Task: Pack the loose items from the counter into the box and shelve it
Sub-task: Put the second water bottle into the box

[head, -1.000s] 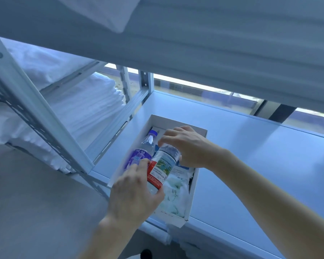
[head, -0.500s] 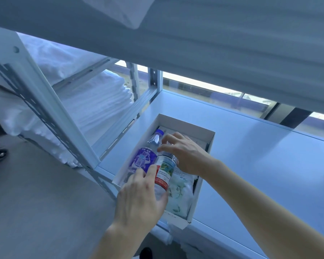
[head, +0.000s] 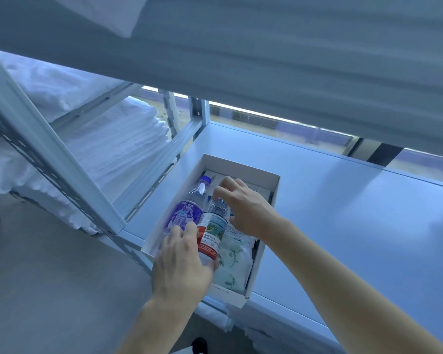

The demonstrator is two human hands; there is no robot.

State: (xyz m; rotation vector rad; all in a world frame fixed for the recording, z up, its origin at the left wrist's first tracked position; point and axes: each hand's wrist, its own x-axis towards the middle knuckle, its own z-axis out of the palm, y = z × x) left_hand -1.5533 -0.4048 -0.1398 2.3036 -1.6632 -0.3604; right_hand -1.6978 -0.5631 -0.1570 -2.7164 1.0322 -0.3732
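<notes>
On the white shelf (head: 343,200), near its front edge, we see the open white box (head: 262,259), its near end jutting slightly past the edge. Inside it, along the left wall, lies a bottle with a purple label (head: 187,213), blue cap pointing away. Just right of it, and touching it, we see a clear bottle with a red and green label (head: 211,235), held at both ends. Our left hand (head: 182,267) grips its base, fingers curled round the lower part near the red band. Our right hand (head: 243,208) closes over its top, fingers wrapped round the neck so that we cannot see the cap. To the right in the box lies a white packet with green leaf print (head: 232,264), partly under the bottle. Left of the shelf upright (head: 62,162) we see stacked white towels (head: 108,144) on the neighbouring shelves.
</notes>
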